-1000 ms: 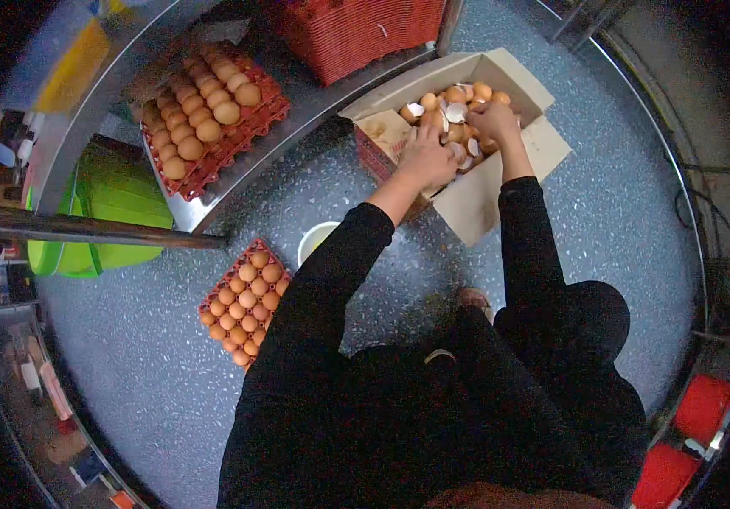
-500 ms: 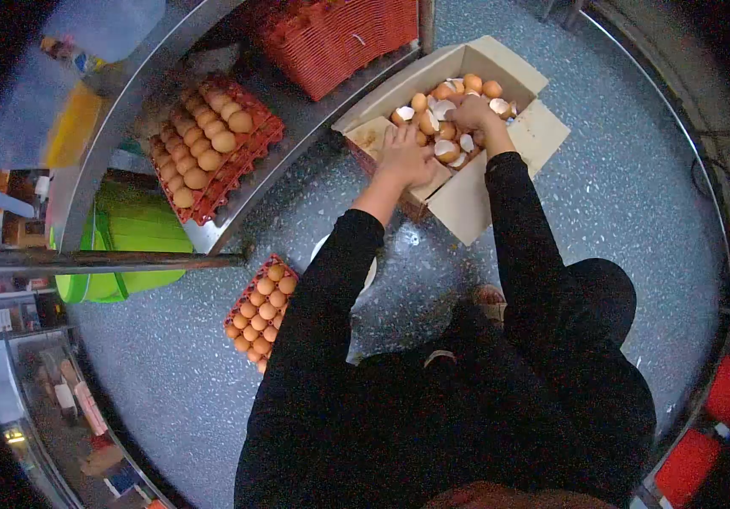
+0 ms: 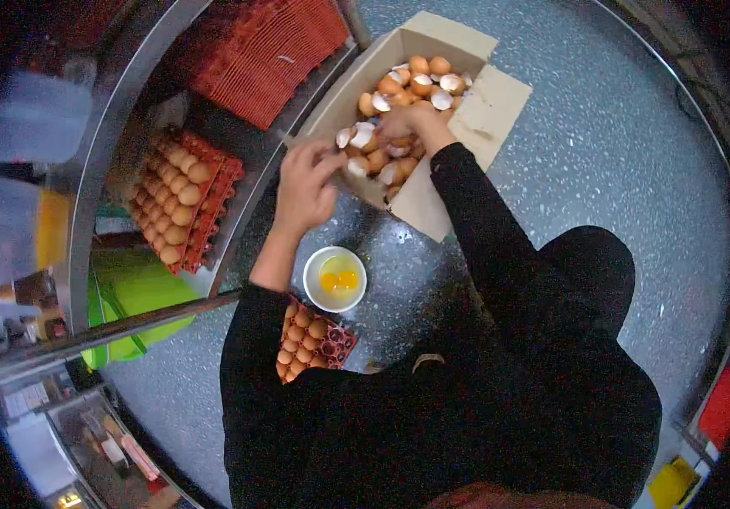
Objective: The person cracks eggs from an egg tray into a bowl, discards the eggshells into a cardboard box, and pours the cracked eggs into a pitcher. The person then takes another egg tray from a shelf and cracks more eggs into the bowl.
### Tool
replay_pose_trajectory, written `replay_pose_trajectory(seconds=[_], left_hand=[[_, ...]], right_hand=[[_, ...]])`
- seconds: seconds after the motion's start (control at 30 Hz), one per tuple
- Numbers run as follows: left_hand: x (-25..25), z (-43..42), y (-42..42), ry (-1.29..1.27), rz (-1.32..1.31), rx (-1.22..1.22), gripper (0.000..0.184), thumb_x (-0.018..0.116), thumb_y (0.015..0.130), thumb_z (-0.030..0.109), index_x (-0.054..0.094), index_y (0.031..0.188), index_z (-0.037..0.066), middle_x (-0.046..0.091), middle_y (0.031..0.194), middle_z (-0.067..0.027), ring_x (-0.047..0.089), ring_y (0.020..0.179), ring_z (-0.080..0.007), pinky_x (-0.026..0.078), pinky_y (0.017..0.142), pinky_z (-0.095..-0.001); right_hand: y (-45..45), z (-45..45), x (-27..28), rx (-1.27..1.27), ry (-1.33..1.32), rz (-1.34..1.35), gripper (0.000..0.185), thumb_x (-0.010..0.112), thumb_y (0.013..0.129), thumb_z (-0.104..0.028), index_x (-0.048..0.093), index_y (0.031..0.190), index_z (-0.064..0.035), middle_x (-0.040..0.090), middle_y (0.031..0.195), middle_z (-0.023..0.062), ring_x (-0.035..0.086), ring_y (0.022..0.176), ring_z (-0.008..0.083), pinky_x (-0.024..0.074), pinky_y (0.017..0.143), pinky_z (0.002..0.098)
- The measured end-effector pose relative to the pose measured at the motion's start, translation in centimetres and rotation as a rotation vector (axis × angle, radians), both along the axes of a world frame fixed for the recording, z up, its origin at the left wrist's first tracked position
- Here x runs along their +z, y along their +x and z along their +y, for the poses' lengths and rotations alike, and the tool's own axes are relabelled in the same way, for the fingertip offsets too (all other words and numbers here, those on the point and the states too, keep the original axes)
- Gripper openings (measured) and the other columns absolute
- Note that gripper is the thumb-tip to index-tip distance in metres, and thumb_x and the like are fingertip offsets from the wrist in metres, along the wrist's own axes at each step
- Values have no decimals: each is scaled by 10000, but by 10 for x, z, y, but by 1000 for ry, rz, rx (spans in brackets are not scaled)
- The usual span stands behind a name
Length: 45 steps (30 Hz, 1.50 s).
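Note:
A cardboard box (image 3: 488,110) on the floor holds a heap of broken brown eggshells (image 3: 375,161). My right hand (image 3: 420,125) reaches down into the box among the shells, its fingers blurred and partly hidden. At the box's near left edge is my left hand (image 3: 304,191), with fingers bent around the edge beside some shells. Below it on the floor stands a white bowl (image 3: 308,284) with cracked eggs in it, two yolks showing. Close to the bowl lies a red egg tray (image 3: 345,341) with brown eggs and several bare cups, partly covered by my left sleeve.
Stacked red trays of brown eggs (image 3: 165,208) sit on a metal shelf at the left. Further back on it is a tall stack of red trays (image 3: 276,64). A bright green tub (image 3: 140,288) stands under the shelf, behind a metal leg (image 3: 136,321).
The view has shifted, bringing the bowl and the tray's bare cups into sight. My left hand has drawn from the flap to the box's edge; my right hand remains among the shells.

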<state>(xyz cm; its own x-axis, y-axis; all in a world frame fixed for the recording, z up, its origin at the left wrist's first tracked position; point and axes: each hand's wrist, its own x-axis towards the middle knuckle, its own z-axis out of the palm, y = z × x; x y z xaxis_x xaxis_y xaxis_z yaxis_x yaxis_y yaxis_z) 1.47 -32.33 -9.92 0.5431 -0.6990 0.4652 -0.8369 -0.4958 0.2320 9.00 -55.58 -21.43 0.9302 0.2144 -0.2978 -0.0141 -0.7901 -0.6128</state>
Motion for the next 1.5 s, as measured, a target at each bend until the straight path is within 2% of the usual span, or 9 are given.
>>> replay_pose_trajectory(seconds=[0.2,0.3,0.53,0.67,0.83,1.1,1.23,1.33,1.5], left_hand=[[-16,24,-29,-68,50,108,424,443,556,140,567,960,106,438,1104,-181,382,1047,-346,255,926,-424],[-15,13,-26,-52,56,134,488,451,561,152,554,1037,131,367,1174,-201,314,1107,-357,219,951,-429],[-22,-20,-7,-261,183,166,631,474,604,163,384,1228,148,278,1209,-272,255,1143,-424,212,966,-475],[-20,27,-10,-88,244,147,692,469,601,117,311,1274,110,232,1258,-237,271,1155,-397,246,976,-427],[-46,156,-62,93,518,304,553,513,661,128,413,1205,99,375,1198,-189,382,1102,-336,310,948,-365],[-122,335,-256,180,922,1008,316,541,697,198,577,982,67,580,947,-166,568,845,-304,452,735,-354],[-140,300,-315,116,1035,1040,315,594,671,170,576,977,95,587,919,-158,568,823,-307,457,722,-353],[-175,268,-335,233,935,954,327,605,674,172,548,992,119,571,902,-127,573,779,-299,467,685,-362],[-189,225,-349,536,731,1087,247,558,690,223,503,922,158,513,846,-40,585,650,-207,450,454,-381]], right_hand=[[16,20,-16,101,571,-81,435,588,635,-244,568,1041,-87,611,916,86,564,846,210,438,746,307],[26,22,36,246,51,-15,427,577,689,-282,547,1079,-111,598,967,107,561,880,222,425,790,299],[13,-23,130,-278,215,-577,480,640,643,-360,577,1033,-88,630,797,108,596,704,179,466,660,284],[6,-23,159,-183,403,-554,394,565,769,-278,529,1109,-83,596,913,30,537,781,128,430,700,242],[-38,51,170,144,717,61,362,522,796,-223,506,1110,-43,571,983,43,536,871,115,426,720,227],[1,28,23,185,49,142,348,511,806,-220,510,1069,8,559,972,67,524,882,147,415,766,250],[-20,57,83,3,-98,-68,383,514,802,-254,510,1064,25,555,980,79,517,889,146,410,774,257],[-72,119,128,-177,307,-25,358,534,789,-333,575,1011,-55,581,895,6,517,797,115,409,716,256],[-118,193,101,282,536,150,315,585,765,-302,579,1005,-98,568,872,-12,494,756,71,394,644,196]])
